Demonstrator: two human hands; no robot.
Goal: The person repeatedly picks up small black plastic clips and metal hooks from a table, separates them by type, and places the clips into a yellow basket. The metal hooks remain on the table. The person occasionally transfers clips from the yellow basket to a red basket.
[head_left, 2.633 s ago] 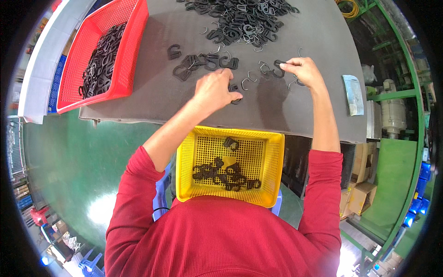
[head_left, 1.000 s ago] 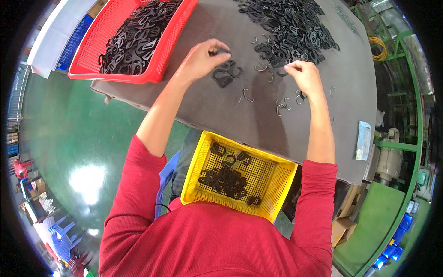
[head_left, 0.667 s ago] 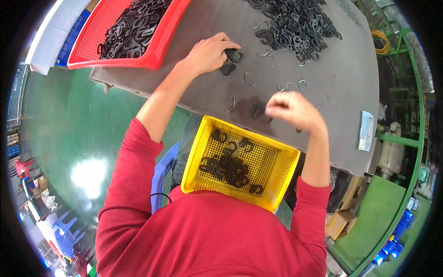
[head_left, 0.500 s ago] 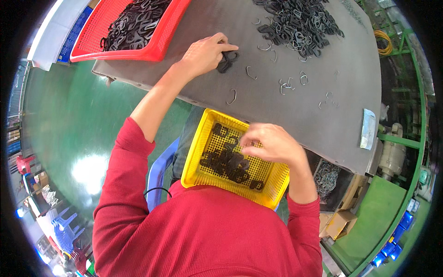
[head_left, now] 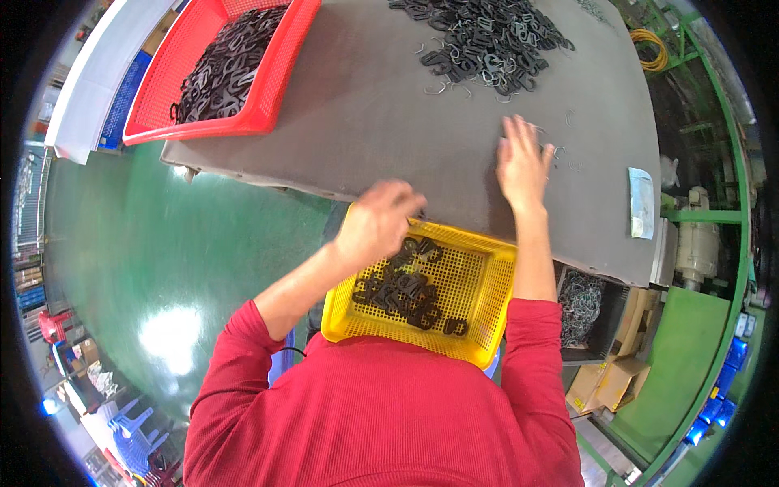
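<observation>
My left hand (head_left: 377, 225) is over the far left rim of a yellow plastic basket (head_left: 490, 321) on my lap. Its fingers are smeared by motion, with a small dark bit near the tips that I cannot make out. Black plastic hooks (head_left: 398, 294) lie in a loose cluster inside the basket. Out on the grey tabletop (head_left: 381, 105), my right hand (head_left: 523, 166) is stretched flat, fingers extended and holding nothing. Thin metal wire hooks (head_left: 560, 152) lie beside its fingertips; the hand may hide others. Beyond it is a large pile of black hooks (head_left: 495, 40), with wire hooks strewn along its near edge.
A red basket (head_left: 276, 97) full of black hooks stands at the table's left corner. A light blue packet (head_left: 641, 203) lies at the right edge. Below that edge are a bin of metal pieces (head_left: 580, 308) and a cardboard box (head_left: 621, 381). Green machine framing runs along the right.
My left hand has come back from the tabletop to the basket's rim; the dark pieces beneath it are gone from there. My right hand has left the basket and reached onto the table among the wire hooks.
</observation>
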